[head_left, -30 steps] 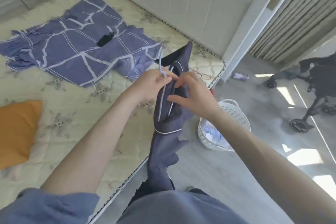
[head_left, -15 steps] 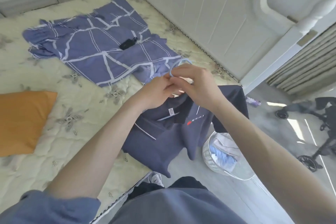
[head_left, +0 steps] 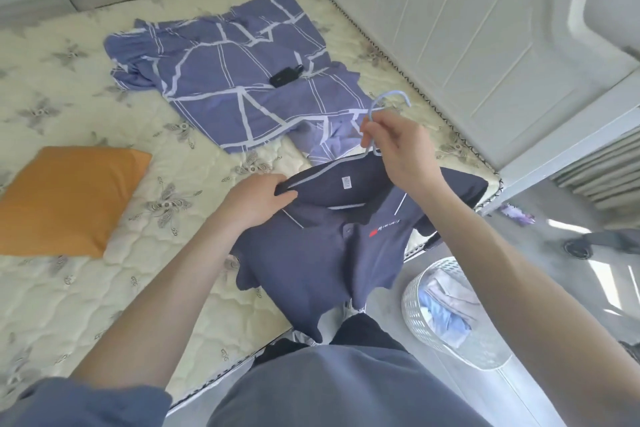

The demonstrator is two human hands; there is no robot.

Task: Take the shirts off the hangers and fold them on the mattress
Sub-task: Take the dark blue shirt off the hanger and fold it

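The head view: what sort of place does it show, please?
Most likely a bedroom in a home. A quilted mattress lies against a white panelled bed board, an orange pillow rests on it, and a white laundry basket of clothes stands on the floor beside the bed.

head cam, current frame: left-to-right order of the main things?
orange cushion → left hand, gripping the navy shirt at its collar → right hand, holding the hanger → white laundry basket. Patterned sheet is left out because it spans too much.
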